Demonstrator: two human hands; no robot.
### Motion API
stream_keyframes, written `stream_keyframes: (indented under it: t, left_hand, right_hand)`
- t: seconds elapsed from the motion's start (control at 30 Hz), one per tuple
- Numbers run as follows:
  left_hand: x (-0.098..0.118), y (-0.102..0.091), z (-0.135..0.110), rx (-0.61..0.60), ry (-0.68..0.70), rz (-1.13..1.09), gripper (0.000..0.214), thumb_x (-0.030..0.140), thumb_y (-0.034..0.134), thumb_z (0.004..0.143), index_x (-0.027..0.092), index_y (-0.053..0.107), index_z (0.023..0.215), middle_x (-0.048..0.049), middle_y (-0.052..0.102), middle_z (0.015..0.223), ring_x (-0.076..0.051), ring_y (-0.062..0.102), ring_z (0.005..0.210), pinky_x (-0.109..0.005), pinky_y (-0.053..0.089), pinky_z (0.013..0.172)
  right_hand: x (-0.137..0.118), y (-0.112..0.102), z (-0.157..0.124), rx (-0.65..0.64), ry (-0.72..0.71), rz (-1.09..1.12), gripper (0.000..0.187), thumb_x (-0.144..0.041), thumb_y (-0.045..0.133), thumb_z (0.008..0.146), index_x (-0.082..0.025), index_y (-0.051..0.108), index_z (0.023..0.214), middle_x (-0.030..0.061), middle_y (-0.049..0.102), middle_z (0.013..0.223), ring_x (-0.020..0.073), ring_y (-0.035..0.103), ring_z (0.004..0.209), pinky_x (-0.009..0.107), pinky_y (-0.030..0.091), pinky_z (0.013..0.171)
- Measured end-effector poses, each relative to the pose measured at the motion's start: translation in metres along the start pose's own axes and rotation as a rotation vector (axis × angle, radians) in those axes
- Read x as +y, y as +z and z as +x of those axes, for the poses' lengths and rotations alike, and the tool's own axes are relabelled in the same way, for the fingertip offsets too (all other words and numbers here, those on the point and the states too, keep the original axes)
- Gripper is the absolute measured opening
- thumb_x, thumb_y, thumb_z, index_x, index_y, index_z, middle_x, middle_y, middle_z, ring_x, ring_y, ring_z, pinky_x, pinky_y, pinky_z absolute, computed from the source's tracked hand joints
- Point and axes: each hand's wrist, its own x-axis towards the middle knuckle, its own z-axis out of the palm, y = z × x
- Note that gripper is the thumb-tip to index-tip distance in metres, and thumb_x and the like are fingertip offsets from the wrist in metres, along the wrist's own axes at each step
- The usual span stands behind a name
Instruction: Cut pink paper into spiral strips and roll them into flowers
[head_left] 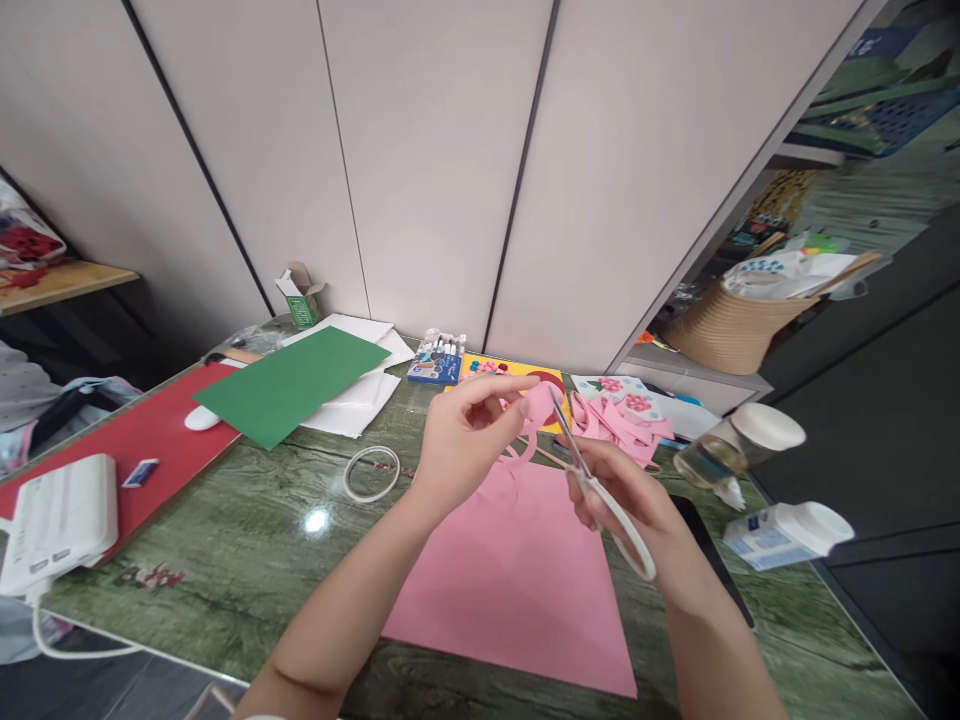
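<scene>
Between the thumb and fingers of my left hand (pixel 469 435) is a small piece of pink paper (pixel 539 408), with a curled pink strip hanging below it. My right hand (pixel 630 505) is wrapped round a pair of white-handled scissors (pixel 600 488). The blades point up and away from me and meet the right edge of the paper piece. Below both hands a large pink sheet (pixel 517 590) lies flat on the green marbled table. A heap of pink paper scraps (pixel 619 425) lies just beyond my right hand.
A green sheet (pixel 296 385) overlaps white papers and a red sheet (pixel 172 440) on the left. A roll of tape (pixel 372 474) lies left of my left hand. Bottles (pixel 787 532) and a dark tablet-like slab (pixel 709 555) are at right. A white power bank (pixel 64 520) sits far left.
</scene>
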Motion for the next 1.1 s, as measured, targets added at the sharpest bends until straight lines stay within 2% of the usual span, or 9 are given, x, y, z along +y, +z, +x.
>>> stream_keyframes:
  t: [0.37,0.83,0.97,1.1]
  left_hand:
    - [-0.0001,-0.0019,0.0021,0.007,-0.005,0.007,0.021,0.021,0.061,0.078,0.025,0.071,0.096,-0.0001,0.063,0.073,-0.008,0.048,0.058,-0.02,0.042,0.052]
    - [-0.0011,-0.0035,0.0025,0.042,-0.018,-0.044,0.018,0.025,0.062,0.078,0.024,0.071,0.094,-0.0009,0.064,0.076,-0.01,0.057,0.062,-0.022,0.049,0.054]
    - [0.001,-0.0008,0.0014,0.06,-0.032,-0.095,0.016,0.028,0.063,0.078,0.023,0.071,0.092,-0.0026,0.066,0.082,-0.011,0.059,0.067,-0.023,0.052,0.056]
    - [0.0013,0.0022,0.0002,0.045,-0.018,-0.08,0.019,0.027,0.067,0.076,0.024,0.07,0.094,-0.0018,0.066,0.079,-0.01,0.055,0.062,-0.023,0.05,0.056]
  right_hand:
    - [0.0002,-0.0042,-0.0018,-0.039,0.029,-0.022,0.032,-0.034,0.05,0.092,-0.034,0.051,0.124,-0.002,0.045,0.076,0.0103,0.04,0.063,0.023,0.035,0.058]
    - [-0.0025,-0.0099,-0.0037,-0.076,0.114,-0.06,0.032,-0.036,0.055,0.089,-0.032,0.054,0.121,-0.0016,0.045,0.078,0.0107,0.04,0.066,0.023,0.035,0.058]
    - [0.0009,-0.0071,-0.0032,-0.039,0.078,-0.058,0.034,-0.035,0.054,0.089,-0.034,0.051,0.124,-0.0019,0.045,0.078,0.0106,0.041,0.066,0.023,0.036,0.058]
    - [0.0022,-0.0019,-0.002,0.038,0.008,-0.073,0.034,-0.035,0.055,0.088,-0.035,0.052,0.122,-0.0021,0.046,0.078,0.01,0.041,0.063,0.022,0.037,0.057]
